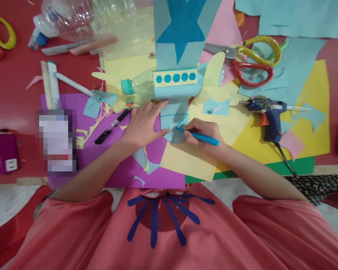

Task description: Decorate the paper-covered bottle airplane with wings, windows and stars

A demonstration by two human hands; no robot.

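Observation:
A blue felt-tip pen [204, 138] is pinched in my right hand [204, 131], its tip on a light blue paper wing [171, 131] with drawn blue lines. My left hand [145, 123] lies spread at the wing's left side, thumb and forefinger at its edges. Just above sits a plastic bottle [143, 85] on its side, wrapped in light blue paper with a green cap to the left. A yellow strip [183, 71] with a row of blue dots is on the wrap. The upper blue wing [178, 30] bears a dark blue star.
Right of my hands lie a glue gun [273, 112] with its cord and large scissors [242, 56]. To the left are a black craft knife [112, 125], a white marker [77, 86] and a blurred phone [58, 142]. Clear bottles [70, 18] and paper scraps lie about.

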